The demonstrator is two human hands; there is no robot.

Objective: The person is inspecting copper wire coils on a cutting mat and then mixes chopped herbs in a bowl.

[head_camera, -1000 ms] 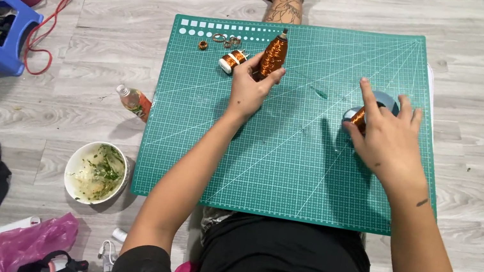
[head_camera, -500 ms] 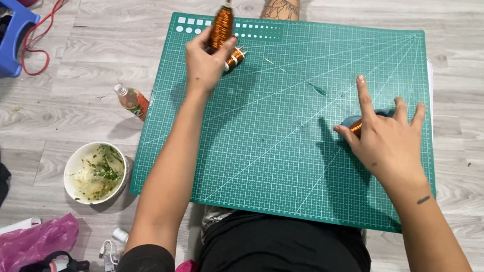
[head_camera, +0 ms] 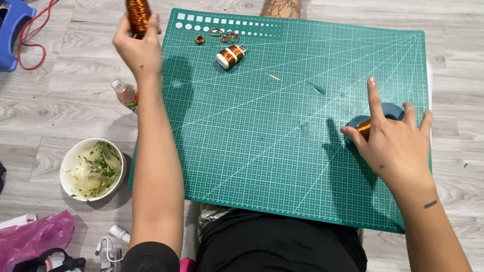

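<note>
The left hand (head_camera: 137,48), fingers closed around a copper wire spool (head_camera: 137,8), has moved off the green cutting mat (head_camera: 265,152) and is now over the floor. A smaller spool (head_camera: 230,56) lies on the mat, and the right hand (head_camera: 393,144) stays there, pinching a small copper piece (head_camera: 363,129).

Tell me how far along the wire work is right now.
Done: a few small copper rings lie at the green cutting mat's top edge, by a small wire spool. In hand: left hand lifts a copper wire bobbin off the mat; right hand presses a copper piece. What's left isn't visible.
</note>
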